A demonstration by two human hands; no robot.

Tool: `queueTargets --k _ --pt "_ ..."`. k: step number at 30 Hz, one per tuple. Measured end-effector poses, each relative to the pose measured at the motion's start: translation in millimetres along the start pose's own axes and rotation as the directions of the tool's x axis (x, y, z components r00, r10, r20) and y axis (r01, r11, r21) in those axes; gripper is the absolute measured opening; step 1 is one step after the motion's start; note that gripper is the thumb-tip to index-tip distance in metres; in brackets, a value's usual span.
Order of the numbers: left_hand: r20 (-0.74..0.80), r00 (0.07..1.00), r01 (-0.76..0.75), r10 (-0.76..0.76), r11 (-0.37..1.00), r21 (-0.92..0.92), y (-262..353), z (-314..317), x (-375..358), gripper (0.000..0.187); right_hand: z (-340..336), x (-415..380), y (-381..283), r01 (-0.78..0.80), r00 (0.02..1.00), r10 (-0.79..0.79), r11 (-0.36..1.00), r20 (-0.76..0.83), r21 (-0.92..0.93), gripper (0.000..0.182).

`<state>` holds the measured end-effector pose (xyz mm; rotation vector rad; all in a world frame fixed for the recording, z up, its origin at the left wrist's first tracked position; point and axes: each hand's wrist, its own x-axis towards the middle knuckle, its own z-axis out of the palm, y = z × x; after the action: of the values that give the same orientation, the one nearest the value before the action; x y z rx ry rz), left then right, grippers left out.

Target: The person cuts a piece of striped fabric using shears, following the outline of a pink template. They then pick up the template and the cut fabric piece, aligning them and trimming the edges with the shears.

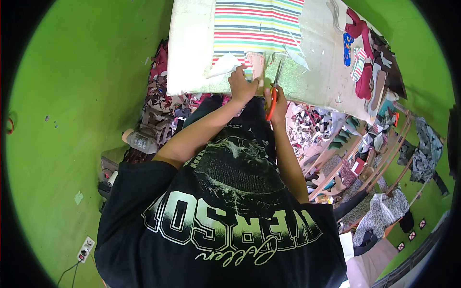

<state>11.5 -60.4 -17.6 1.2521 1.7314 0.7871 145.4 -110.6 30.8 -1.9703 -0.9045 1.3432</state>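
Orange-handled scissors [274, 93] sit nearest, wrapped by the curled fingers of the right hand [280, 98] at the near edge of the tabletop [187, 79]; the blades point forward past the knuckles, which seems to keep their tips away from the body, though how far they are parted is too small to tell. Just left of those fingers, the left hand [243, 89] pinches a pale pink piece [257, 62] near its closer end, so most of it projects forward from the fingertips. That hold probably steadies it while keeping the side facing the blades free of fingers. Left of this grip lies a white flap [224, 65], and straight beyond the fingertips the striped cloth [259, 29] is spread flat, likely to keep it smooth and within reach. Farther out, to the right of the right fingers, a small striped piece [357, 65], a blue patterned piece [347, 49] and maroon pieces [366, 79] lie loosely along the tabletop's right side, perhaps to leave the hands room. Well apart, lower and to the right, scraps [307, 125] lie heaped, and grey patterned cloth [425, 144] hangs beyond them, seemingly draped there to stay off the heap.
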Motion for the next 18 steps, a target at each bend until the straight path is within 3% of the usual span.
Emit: queueTargets --k 2,4,7,10,11,14,15,16,18 --pt "0.054 0.973 0.216 -0.225 0.967 0.133 14 11 1 0.068 3 18 -2 0.246 0.958 -0.263 0.959 -0.116 -0.137 0.059" --pt "-0.057 0.979 0.203 -0.196 0.967 0.153 26 25 -2 0.063 3 33 -10 0.194 0.972 -0.208 0.974 -0.110 -0.119 0.059" --pt "-0.097 0.935 0.334 -0.342 0.938 -0.090 39 42 4 0.064 -9 54 -10 0.181 0.983 -0.181 0.983 0.017 0.015 0.060" --pt "-0.183 0.915 0.334 -0.359 0.930 -0.153 45 52 9 0.062 -32 63 -10 0.275 0.961 -0.271 0.958 0.054 -0.082 0.061" --pt "-0.280 0.911 0.297 -0.303 0.953 -0.065 44 55 11 0.063 -40 66 -9 0.258 0.966 -0.256 0.963 0.037 -0.077 0.060" --pt "-0.310 0.931 0.189 -0.194 0.981 -0.046 21 54 14 0.070 -78 76 -23 0.207 0.975 -0.219 0.961 -0.044 -0.185 0.064" --pt "-0.315 0.929 0.187 -0.192 0.981 -0.046 26 53 13 0.070 -85 91 -8 0.317 0.926 -0.345 0.931 -0.152 -0.178 0.052" --pt "-0.297 0.937 0.200 -0.186 0.980 0.018 33 52 12 0.073 -99 100 -2 0.322 0.925 -0.349 0.930 -0.150 -0.176 0.052" --pt "-0.285 0.942 0.207 -0.174 0.974 0.088 36 55 13 0.075 -123 115 3 0.406 0.843 -0.499 0.834 -0.200 -0.373 0.050"
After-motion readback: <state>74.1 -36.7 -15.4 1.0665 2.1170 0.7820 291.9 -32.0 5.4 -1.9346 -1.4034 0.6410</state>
